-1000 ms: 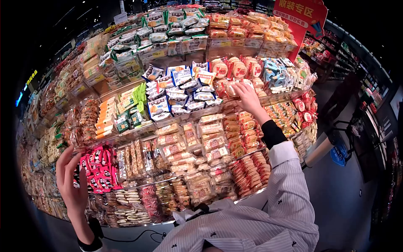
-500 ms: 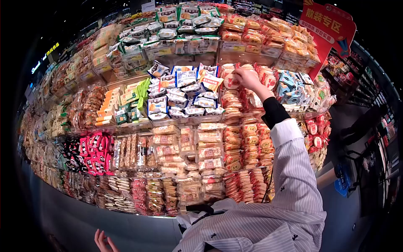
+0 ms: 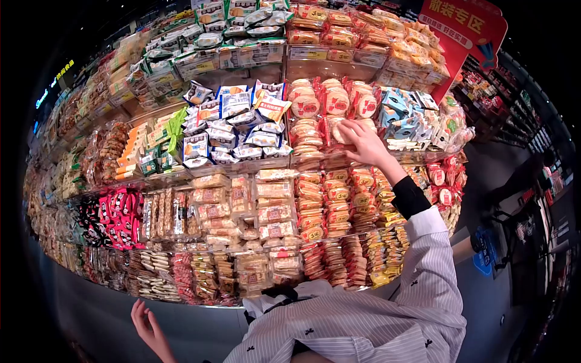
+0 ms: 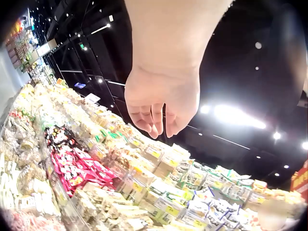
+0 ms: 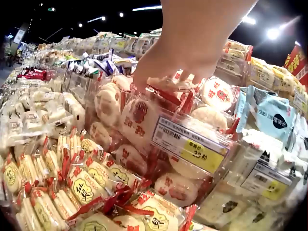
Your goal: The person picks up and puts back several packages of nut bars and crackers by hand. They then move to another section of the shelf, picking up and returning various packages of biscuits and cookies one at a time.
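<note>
My right hand (image 3: 366, 145) is over the compartment of round white rice crackers in clear-and-red wrappers. Its fingers hold a rice cracker packet (image 3: 340, 134), tilted among the others in the head view. In the right wrist view, the right hand (image 5: 180, 57) has its fingertips bent down onto this packet (image 5: 166, 85), just behind the price label (image 5: 190, 144). My left hand (image 3: 148, 327) hangs low before the display's front edge, holding nothing. The left wrist view shows the left hand (image 4: 161, 101) with loosely bent fingers.
Blue-and-white snack packets (image 3: 227, 121) fill the compartment on the left, and light-blue packets (image 3: 404, 115) lie to the right. Clear dividers edge the stepped compartments. Pink packets (image 3: 121, 212) lie lower left. A red sign (image 3: 463, 30) stands at the back right.
The right hand went from one rice cracker packet up to the back row, then down and nearer with a packet. The left hand dropped from beside the pink packets to below the display's edge.
</note>
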The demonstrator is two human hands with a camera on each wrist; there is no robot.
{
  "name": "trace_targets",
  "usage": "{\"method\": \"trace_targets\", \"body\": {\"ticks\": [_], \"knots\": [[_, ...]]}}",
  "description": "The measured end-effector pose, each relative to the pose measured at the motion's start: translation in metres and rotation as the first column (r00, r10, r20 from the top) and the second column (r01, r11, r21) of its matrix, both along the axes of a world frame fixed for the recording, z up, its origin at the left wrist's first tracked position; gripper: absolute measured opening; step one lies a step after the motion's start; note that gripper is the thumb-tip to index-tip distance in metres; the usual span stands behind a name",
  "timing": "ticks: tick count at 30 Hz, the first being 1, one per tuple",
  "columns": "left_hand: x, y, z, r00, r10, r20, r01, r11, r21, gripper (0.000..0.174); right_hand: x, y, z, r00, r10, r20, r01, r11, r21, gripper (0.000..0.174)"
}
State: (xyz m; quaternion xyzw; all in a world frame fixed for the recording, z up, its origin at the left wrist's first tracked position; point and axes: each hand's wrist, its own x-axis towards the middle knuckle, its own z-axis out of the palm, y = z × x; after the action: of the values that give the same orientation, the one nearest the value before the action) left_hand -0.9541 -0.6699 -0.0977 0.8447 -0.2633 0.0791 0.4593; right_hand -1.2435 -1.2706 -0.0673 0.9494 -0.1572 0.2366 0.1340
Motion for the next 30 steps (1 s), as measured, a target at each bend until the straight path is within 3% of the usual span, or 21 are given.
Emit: {"method": "trace_targets", "body": {"ticks": [4, 5, 6, 8, 9, 10, 13, 14, 16, 18, 21, 23, 26, 30], "knots": [[-0.001, -0.038, 0.017, 0.992, -0.103, 0.079, 0.103, 0.995, 0.005, 0.024, 0.004, -0.008, -0.005, 0.996, -0.090, -0.022, 0.092, 0.992, 0.089, 0.072], [-0.001, -0.041, 0.019, 0.992, -0.113, 0.059, 0.113, 0.994, -0.002, 0.024, 0.006, -0.013, -0.001, 0.999, -0.015, 0.043, 0.013, 0.999, 0.041, 0.059], [-0.001, -0.043, 0.020, 0.992, -0.122, 0.040, 0.122, 0.992, -0.008, 0.024, 0.006, -0.019, 0.006, 0.999, -0.016, 0.048, 0.015, 0.999, 0.041, 0.059], [0.002, -0.040, 0.016, 0.989, -0.123, 0.076, 0.124, 0.992, -0.008, 0.024, 0.005, -0.033, 0.023, 0.973, -0.226, 0.046, 0.173, 0.847, 0.503, 0.042], [0.002, -0.037, 0.012, 0.987, -0.124, 0.106, 0.125, 0.992, -0.009, 0.024, 0.004, -0.039, 0.029, 0.976, -0.135, 0.168, 0.053, 0.906, 0.420, 0.033], [0.000, -0.034, 0.010, 0.987, -0.121, 0.110, 0.122, 0.992, -0.009, 0.024, 0.004, -0.043, 0.037, 0.965, -0.208, 0.160, 0.120, 0.892, 0.435, 0.037], [-0.008, -0.027, 0.006, 0.996, -0.076, 0.052, 0.079, 0.995, -0.058, 0.023, 0.004, -0.058, 0.047, 0.932, -0.134, 0.336, 0.010, 0.938, 0.345, 0.043], [-0.012, -0.025, 0.005, 0.999, -0.039, 0.035, 0.041, 0.998, -0.050, 0.023, 0.005, -0.058, 0.051, 0.928, -0.197, 0.315, 0.042, 0.898, 0.438, 0.040], [-0.011, -0.014, -0.003, 1.000, 0.003, 0.019, -0.002, 0.999, -0.046, 0.023, 0.006, -0.063, 0.052, 0.934, -0.222, 0.281, 0.076, 0.890, 0.450, 0.041], [-0.003, 0.001, -0.022, 0.999, -0.050, -0.017, 0.048, 0.994, -0.096, 0.022, 0.010, -0.070, 0.057, 0.981, -0.170, 0.090, 0.079, 0.783, 0.617, 0.040], [-0.012, 0.000, -0.024, 0.999, -0.036, -0.003, 0.036, 0.996, -0.080, 0.021, 0.020, -0.080, 0.039, 0.971, -0.149, 0.185, 0.109, 0.971, 0.211, 0.032], [-0.023, -0.002, -0.010, 0.998, -0.054, 0.021, 0.055, 0.996, -0.071, 0.022, 0.026, -0.073, 0.037, 0.945, -0.123, 0.302, 0.128, 0.992, 0.001, 0.029], [-0.026, 0.002, -0.017, 0.999, -0.046, 0.022, 0.047, 0.998, -0.044, 0.024, 0.030, -0.067, 0.027, 0.933, -0.137, 0.332, 0.186, 0.975, -0.121, 0.028], [-0.024, 0.006, -0.022, 0.997, -0.071, -0.015, 0.070, 0.995, -0.065, 0.025, 0.028, -0.049, 0.027, 0.933, -0.128, 0.337, 0.177, 0.977, -0.120, 0.030]]}}
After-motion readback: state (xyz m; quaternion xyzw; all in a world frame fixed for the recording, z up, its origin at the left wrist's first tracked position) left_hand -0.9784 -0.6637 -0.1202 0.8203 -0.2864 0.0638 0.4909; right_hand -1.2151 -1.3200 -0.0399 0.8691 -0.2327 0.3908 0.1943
